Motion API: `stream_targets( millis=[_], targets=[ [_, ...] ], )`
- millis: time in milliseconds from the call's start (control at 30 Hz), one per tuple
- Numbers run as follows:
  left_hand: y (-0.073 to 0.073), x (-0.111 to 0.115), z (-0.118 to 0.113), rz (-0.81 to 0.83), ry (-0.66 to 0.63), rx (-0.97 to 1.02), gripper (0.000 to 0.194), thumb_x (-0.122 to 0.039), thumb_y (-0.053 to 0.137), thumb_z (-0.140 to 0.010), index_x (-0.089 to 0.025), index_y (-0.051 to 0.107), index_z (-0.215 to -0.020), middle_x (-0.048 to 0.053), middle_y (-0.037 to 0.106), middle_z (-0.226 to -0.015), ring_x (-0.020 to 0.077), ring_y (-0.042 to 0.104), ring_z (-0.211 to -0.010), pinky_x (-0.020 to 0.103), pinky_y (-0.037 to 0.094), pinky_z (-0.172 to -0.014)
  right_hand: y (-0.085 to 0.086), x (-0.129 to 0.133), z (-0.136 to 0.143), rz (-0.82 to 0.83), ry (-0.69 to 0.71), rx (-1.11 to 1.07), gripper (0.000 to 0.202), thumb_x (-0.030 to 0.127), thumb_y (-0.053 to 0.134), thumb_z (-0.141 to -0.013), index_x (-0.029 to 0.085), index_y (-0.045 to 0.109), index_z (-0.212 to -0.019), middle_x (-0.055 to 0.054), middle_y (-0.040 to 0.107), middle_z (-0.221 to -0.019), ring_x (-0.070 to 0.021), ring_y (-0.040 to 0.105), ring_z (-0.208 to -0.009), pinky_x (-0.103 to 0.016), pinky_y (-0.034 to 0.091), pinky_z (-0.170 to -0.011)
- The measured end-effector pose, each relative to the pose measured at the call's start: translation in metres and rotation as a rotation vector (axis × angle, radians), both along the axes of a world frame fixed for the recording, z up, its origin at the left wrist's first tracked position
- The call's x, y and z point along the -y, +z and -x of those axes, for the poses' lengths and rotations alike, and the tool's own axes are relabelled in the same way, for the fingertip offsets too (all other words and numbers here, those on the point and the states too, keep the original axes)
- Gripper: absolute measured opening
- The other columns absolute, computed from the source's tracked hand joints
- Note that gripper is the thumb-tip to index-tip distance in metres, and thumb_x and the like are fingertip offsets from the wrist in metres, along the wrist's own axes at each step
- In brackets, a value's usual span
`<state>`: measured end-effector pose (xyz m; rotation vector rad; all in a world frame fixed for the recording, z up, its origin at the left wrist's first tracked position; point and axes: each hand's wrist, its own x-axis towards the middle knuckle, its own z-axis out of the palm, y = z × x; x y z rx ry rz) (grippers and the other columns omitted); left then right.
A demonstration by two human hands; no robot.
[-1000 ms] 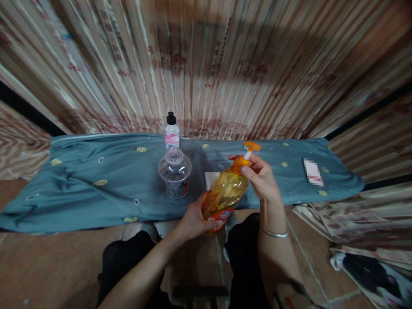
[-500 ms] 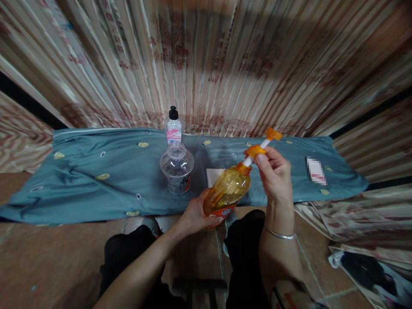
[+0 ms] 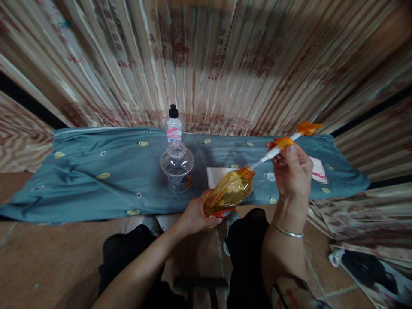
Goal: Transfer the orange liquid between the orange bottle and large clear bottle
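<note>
My left hand (image 3: 196, 214) is wrapped round the lower part of a see-through amber bottle (image 3: 232, 193), which tilts with its mouth up to the right. Between thumb and fingers, my right hand (image 3: 292, 169) grips an orange and white pump dispenser (image 3: 283, 143) by its collar. Its thin clear tube slants down to the bottle's mouth, the lower end still at or inside the neck. A wide clear plastic bottle (image 3: 177, 167) without a cap stands left of the amber one. Just behind it is a clear bottle with a black cap and pink label (image 3: 174, 131).
A blue-green cloth (image 3: 80, 171) with small yellow prints covers the low bench. On it lie a flat white piece (image 3: 215, 177) behind the amber bottle and a white packet (image 3: 318, 169) at the right. A pleated curtain (image 3: 206, 64) hangs behind.
My right hand has moved right and drawn the pump farther out of the bottle, baring its white stem and clear tube. My left hand and the amber bottle have barely moved.
</note>
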<state>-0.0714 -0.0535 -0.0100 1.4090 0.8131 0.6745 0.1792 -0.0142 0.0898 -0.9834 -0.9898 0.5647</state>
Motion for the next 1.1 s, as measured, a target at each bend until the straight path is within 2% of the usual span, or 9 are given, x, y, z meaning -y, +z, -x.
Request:
stream_targets(
  millis=[233,400,533,667,733,800,933,1000,1100],
  targets=[
    [-0.006,-0.002,0.007,-0.040,-0.016,-0.011,0.076,-0.031,0.087,-0.068,-0.015,0.057,-0.136,0.013,0.078,-0.127,0.0337,0.074,-0.119,0.043,0.059,-0.101,0.004,0.005,-0.004,0.104,0.100,-0.018,0.039,0.054,0.092,-0.073,0.024,0.083,-0.096,-0.001,0.079,-0.081,-0.0157,0.071,-0.073,-0.024,0.051,-0.061],
    [-0.005,-0.002,0.013,-0.048,0.012,-0.051,0.075,-0.031,0.087,-0.068,-0.014,0.059,-0.134,0.015,0.078,-0.127,0.0352,0.074,-0.118,0.045,0.058,-0.101,0.012,0.008,-0.012,-0.103,-0.103,-0.215,0.033,0.044,0.092,-0.069,0.018,0.082,-0.086,-0.003,0.078,-0.084,-0.0132,0.068,-0.076,-0.021,0.047,-0.059],
    [-0.002,-0.002,0.015,-0.027,0.015,-0.023,0.071,-0.031,0.086,-0.068,-0.016,0.060,-0.133,0.013,0.079,-0.125,0.0342,0.075,-0.115,0.045,0.059,-0.099,0.018,0.015,-0.029,-0.160,-0.236,-0.330,0.029,0.038,0.091,-0.067,0.015,0.080,-0.080,-0.003,0.072,-0.079,-0.0128,0.068,-0.078,-0.019,0.045,-0.057],
    [0.000,-0.002,0.016,-0.011,0.033,-0.005,0.073,-0.030,0.086,-0.066,-0.017,0.061,-0.133,0.012,0.078,-0.125,0.0341,0.074,-0.117,0.046,0.057,-0.102,0.026,0.023,-0.062,-0.177,-0.337,-0.313,0.013,0.033,0.080,-0.076,0.020,0.078,-0.078,-0.002,0.071,-0.080,-0.0149,0.066,-0.076,-0.022,0.044,-0.053],
    [0.000,-0.002,0.015,0.016,0.048,0.006,0.073,-0.029,0.086,-0.066,-0.016,0.061,-0.133,0.012,0.078,-0.124,0.0344,0.073,-0.118,0.047,0.057,-0.104,0.030,0.020,-0.085,-0.178,-0.350,-0.338,0.013,0.033,0.077,-0.083,0.021,0.076,-0.079,-0.003,0.071,-0.081,-0.0140,0.065,-0.073,-0.022,0.043,-0.052],
    [0.000,-0.002,0.014,0.036,0.055,0.021,0.074,-0.030,0.087,-0.065,-0.016,0.061,-0.133,0.012,0.078,-0.122,0.0353,0.072,-0.119,0.049,0.056,-0.105,0.032,0.009,-0.107,-0.180,-0.349,-0.344,0.020,0.039,0.075,-0.087,0.019,0.074,-0.084,-0.004,0.072,-0.084,-0.0116,0.058,-0.064,-0.023,0.040,-0.050],
    [-0.002,-0.003,0.010,0.024,0.037,0.027,0.077,-0.028,0.088,-0.064,-0.015,0.059,-0.134,0.013,0.078,-0.123,0.0353,0.073,-0.119,0.049,0.055,-0.107,0.023,-0.041,-0.132,-0.228,-0.333,-0.119,0.024,0.041,0.081,-0.079,0.022,0.066,-0.080,-0.001,0.069,-0.082,-0.0101,0.048,-0.058,-0.025,0.040,-0.053],
    [-0.004,-0.004,0.008,0.030,0.022,0.043,0.076,-0.029,0.088,-0.065,-0.015,0.058,-0.134,0.014,0.078,-0.125,0.0352,0.073,-0.119,0.048,0.056,-0.106,0.010,-0.075,-0.129,-0.216,-0.301,-0.002,0.032,0.039,0.087,-0.070,0.025,0.061,-0.084,0.001,0.069,-0.084,-0.0116,0.055,-0.064,-0.026,0.045,-0.060],
    [-0.009,-0.004,0.006,0.037,0.008,0.067,0.077,-0.030,0.089,-0.066,-0.016,0.059,-0.135,0.013,0.077,-0.127,0.0344,0.073,-0.120,0.047,0.056,-0.106,-0.017,-0.116,-0.110,-0.028,-0.296,0.243,0.040,0.042,0.083,-0.068,0.024,0.059,-0.095,0.002,0.069,-0.087,-0.0172,0.066,-0.076,-0.032,0.055,-0.075]
  ],
)
